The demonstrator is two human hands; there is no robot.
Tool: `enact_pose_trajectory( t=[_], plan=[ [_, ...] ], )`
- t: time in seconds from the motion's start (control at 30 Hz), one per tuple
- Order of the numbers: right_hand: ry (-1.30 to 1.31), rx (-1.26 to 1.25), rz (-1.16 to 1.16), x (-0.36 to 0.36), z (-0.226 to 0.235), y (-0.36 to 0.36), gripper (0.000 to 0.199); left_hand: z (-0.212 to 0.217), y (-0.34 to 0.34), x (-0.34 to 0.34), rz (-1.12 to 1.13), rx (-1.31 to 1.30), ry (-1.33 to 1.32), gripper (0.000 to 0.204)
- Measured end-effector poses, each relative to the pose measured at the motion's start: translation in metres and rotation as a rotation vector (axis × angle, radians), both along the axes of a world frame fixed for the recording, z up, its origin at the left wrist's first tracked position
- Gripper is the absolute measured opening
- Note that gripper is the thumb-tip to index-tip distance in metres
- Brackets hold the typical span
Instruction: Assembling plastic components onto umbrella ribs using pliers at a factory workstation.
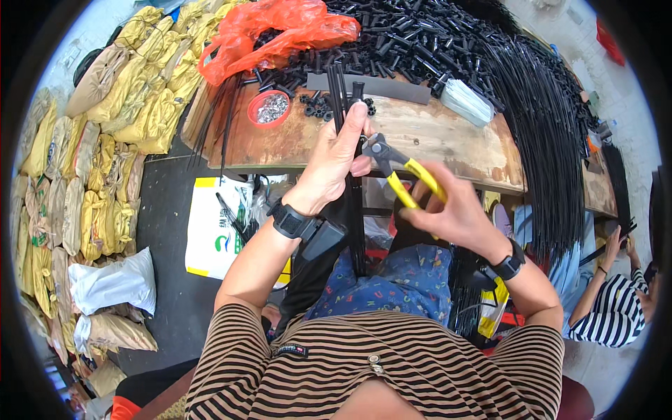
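Note:
My left hand [323, 164] is closed around a bundle of thin black rods [358, 234] that runs from the bench edge down to my lap. The thumb points up beside a black tubular piece [358, 91] at the top of the grip. In my right hand [458, 213] are pincers [407, 178] with yellow handles and a dark metal head, fingers wrapped around the handles. The pincers' jaws are at the rods, just right of my left fingers; whether they bite on anything is too small to tell.
On the wooden bench [483, 150] are a red dish [252, 112] of small metal parts, black ring-shaped pieces [316, 106], a grey strip [392, 89] and white strips [467, 103]. Behind lie black tubes [420, 49] and a red plastic bag [262, 38]. Long black rods [546, 154] overhang at right, near another person [609, 308].

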State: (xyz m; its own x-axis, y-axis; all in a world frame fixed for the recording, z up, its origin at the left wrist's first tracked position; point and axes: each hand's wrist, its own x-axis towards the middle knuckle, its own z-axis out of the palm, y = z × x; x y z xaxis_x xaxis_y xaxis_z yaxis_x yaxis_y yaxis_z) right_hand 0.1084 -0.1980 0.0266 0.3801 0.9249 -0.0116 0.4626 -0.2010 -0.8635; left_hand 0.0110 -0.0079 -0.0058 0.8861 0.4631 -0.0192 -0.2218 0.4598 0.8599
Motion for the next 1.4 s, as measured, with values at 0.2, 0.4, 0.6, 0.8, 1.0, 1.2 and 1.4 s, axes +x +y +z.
enact_pose_trajectory(
  t=[0.2, 0.4, 0.6, 0.8, 1.0, 1.2, 1.4],
  plan=[
    [-1.097, 0.421, 0.016, 0.027, 0.003, 0.004, 0.059, -0.004, 0.005, -0.001, 0.042, -0.041, -0.042, 0.041],
    [0.756, -0.187, 0.027, 0.016, 0.018, -0.006, 0.039, -0.002, 0.005, -0.004, -0.024, 0.010, -0.044, 0.047],
    [0.040, -0.143, 0.038, 0.000, 0.016, 0.002, 0.049, -0.004, 0.006, -0.006, 0.021, 0.002, -0.025, 0.045],
    [-1.115, 0.386, 0.038, 0.028, 0.006, 0.006, 0.046, -0.003, 0.008, -0.006, 0.078, 0.039, 0.005, 0.051],
    [0.625, -0.237, 0.018, 0.013, 0.011, 0.007, 0.042, -0.002, 0.008, -0.006, 0.076, 0.029, 0.030, 0.050],
    [-0.674, 0.164, -0.024, 0.013, -0.010, 0.012, 0.061, -0.005, 0.009, -0.003, 0.175, -0.005, 0.040, 0.043],
    [-1.009, 0.344, 0.028, 0.031, -0.015, 0.012, 0.055, -0.005, 0.007, -0.003, 0.210, 0.012, 0.032, 0.044]
  ],
)
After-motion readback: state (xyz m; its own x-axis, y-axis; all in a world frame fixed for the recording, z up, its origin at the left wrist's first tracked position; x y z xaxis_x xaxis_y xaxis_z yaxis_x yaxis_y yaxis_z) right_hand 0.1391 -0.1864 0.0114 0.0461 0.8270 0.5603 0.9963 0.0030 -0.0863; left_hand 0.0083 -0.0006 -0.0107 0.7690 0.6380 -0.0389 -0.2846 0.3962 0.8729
